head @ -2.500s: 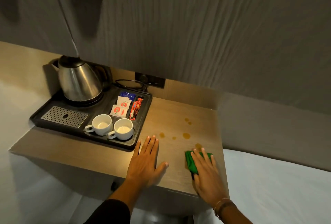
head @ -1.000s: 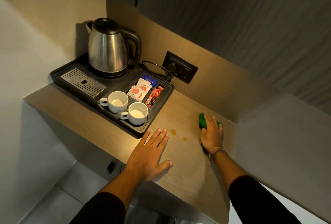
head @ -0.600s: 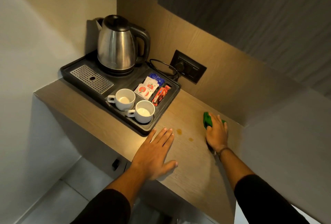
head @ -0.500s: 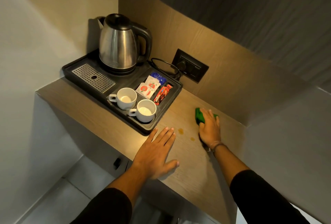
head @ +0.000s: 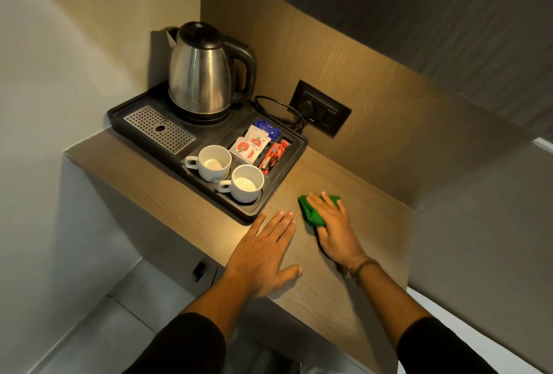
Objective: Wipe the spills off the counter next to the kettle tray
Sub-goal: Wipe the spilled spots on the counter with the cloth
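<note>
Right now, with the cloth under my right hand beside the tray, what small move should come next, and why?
Probably lift the green cloth a little with the right hand and check beneath. No brown spots show on the bare counter near the tray, so any that remain would be under the cloth or hand. The left hand lies flat, just bracing.

A wooden counter (head: 167, 191) fills the frame's centre. On it lie a black tray (head: 254, 215) at centre-left, a green cloth (head: 311, 213) to the tray's right, and two flat hands.

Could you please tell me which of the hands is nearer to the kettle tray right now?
Left. The left hand lies flat with fingertips almost at the kettle tray corner; the right hand, pressing the green cloth, sits farther right.
</note>
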Motion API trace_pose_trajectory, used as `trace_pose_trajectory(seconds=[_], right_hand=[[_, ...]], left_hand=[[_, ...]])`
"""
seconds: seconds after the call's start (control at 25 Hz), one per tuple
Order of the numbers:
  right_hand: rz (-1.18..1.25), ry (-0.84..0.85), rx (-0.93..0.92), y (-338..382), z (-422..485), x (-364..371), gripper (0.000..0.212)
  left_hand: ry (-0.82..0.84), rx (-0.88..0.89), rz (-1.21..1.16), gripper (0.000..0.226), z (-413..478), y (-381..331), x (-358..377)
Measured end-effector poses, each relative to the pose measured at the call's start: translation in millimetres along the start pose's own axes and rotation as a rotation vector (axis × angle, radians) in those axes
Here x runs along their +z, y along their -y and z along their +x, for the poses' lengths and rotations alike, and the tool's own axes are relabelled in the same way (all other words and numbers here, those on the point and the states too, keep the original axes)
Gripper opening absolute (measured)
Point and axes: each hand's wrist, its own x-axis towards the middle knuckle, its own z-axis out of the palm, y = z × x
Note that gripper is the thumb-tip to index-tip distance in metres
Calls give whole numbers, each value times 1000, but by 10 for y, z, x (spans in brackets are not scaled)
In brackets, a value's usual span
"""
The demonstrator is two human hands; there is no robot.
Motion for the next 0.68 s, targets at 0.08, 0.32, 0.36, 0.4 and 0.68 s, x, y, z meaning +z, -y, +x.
trace_pose_trajectory(seconds=[0.08,0.32,0.36,0.4,0.68], right_hand=[[-49,48,-136,-153,-323,97,82],[-14,-32,13,-240,-300,-69,85],[-6,-26,33,-133,-215,-50,85],[-10,-1,1,-63,-204,-12,84],[-53,14,-115,-388,-516,-54,80]], left_hand=[[-3,1,6,95,-2,4,4],[7,-1,13,95,-2,-4,-13],[9,-3,13,95,1,-3,-11],[9,-3,11,95,1,-2,-7],[7,-6,1,95,-5,-1,-1]])
